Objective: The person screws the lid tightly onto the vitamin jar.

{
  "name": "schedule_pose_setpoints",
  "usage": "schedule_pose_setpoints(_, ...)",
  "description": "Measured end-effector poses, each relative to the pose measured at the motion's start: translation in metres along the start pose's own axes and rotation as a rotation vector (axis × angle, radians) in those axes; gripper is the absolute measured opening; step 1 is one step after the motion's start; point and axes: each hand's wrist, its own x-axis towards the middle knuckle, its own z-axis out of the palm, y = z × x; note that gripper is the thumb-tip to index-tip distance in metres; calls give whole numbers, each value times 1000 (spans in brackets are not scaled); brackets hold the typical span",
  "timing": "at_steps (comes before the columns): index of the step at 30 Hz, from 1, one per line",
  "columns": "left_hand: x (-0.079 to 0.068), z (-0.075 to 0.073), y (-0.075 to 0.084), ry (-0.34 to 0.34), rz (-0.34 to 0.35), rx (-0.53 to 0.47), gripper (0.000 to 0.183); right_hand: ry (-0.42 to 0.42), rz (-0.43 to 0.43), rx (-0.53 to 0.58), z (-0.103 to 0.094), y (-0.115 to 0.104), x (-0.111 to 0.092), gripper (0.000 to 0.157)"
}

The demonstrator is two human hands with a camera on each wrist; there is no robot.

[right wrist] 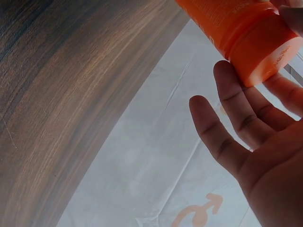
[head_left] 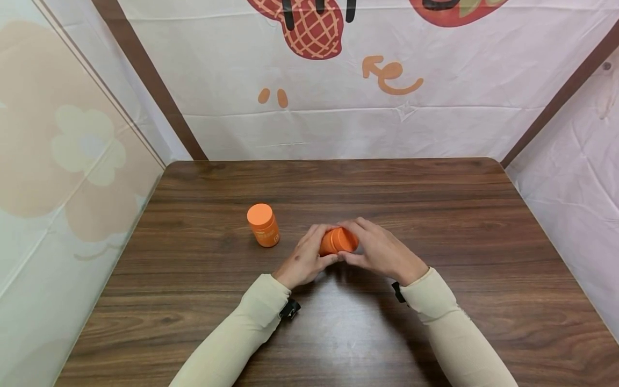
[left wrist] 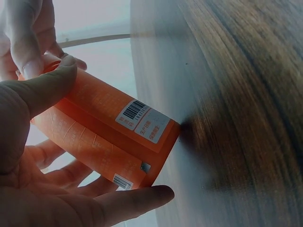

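Above the table, my left hand (head_left: 303, 262) grips the body of an orange plastic jar (head_left: 327, 243), which is tilted with its lid (head_left: 345, 239) toward the right. My right hand (head_left: 382, 250) holds that lid, thumb and fingertips on opposite sides. The left wrist view shows the jar's labelled body (left wrist: 102, 120) with a white barcode sticker (left wrist: 143, 120), my left thumb across it and fingers beneath. Seen from the right wrist, the smooth lid (right wrist: 265, 49) sits on the jar, with some right fingers touching its edge and others spread away.
A second orange jar (head_left: 265, 228) stands upright, lid on, to the left of my hands on the dark wood table (head_left: 203, 290). Behind the table hangs a white printed cloth (head_left: 232, 129). Light cloth walls rise at both sides.
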Motion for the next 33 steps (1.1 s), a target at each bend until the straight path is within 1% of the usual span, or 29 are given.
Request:
schedule_pose_setpoints(3, 0, 0, -1, 3, 3, -2, 54, -4, 41, -5, 1, -1, 1, 54)
schedule_pose_setpoints(5, 0, 0, -1, 4, 7, 2, 54, -8, 63, -5, 1, -1, 1, 57)
schedule_pose_setpoints(8, 0, 0, 0, 5, 21, 13, 56, -20, 61, 2, 1, -1, 1, 65)
schedule_pose_setpoints(10, 0, -1, 0, 5, 26, 18, 57, -23, 21, -1, 0, 1, 0, 69)
schedule_pose_setpoints(12, 0, -1, -1, 4, 29, 22, 58, -24, -36, -1, -1, 2, 0, 71)
schedule_pose_setpoints(15, 0, -1, -1, 9, 28, 23, 58, -17, -111, -1, -2, 4, 0, 69)
schedule_pose_setpoints(17, 0, 0, -1, 10, 29, 23, 57, -9, -137, 1, -2, 4, 1, 67)
schedule_pose_setpoints(19, 0, 0, -1, 13, 30, 21, 56, -5, -139, 3, -2, 4, 1, 63)
schedule_pose_setpoints(23, 0, -1, -1, 11, 28, 17, 56, -1, -100, 10, -1, 2, 1, 56)
schedule_pose_setpoints(27, 0, -1, 0, 8, 28, 7, 55, 4, -28, 3, 1, 0, 1, 51)
schedule_pose_setpoints(33, -1, -1, 0, 2, 30, -1, 53, -1, 72, -16, 2, -3, 2, 52)
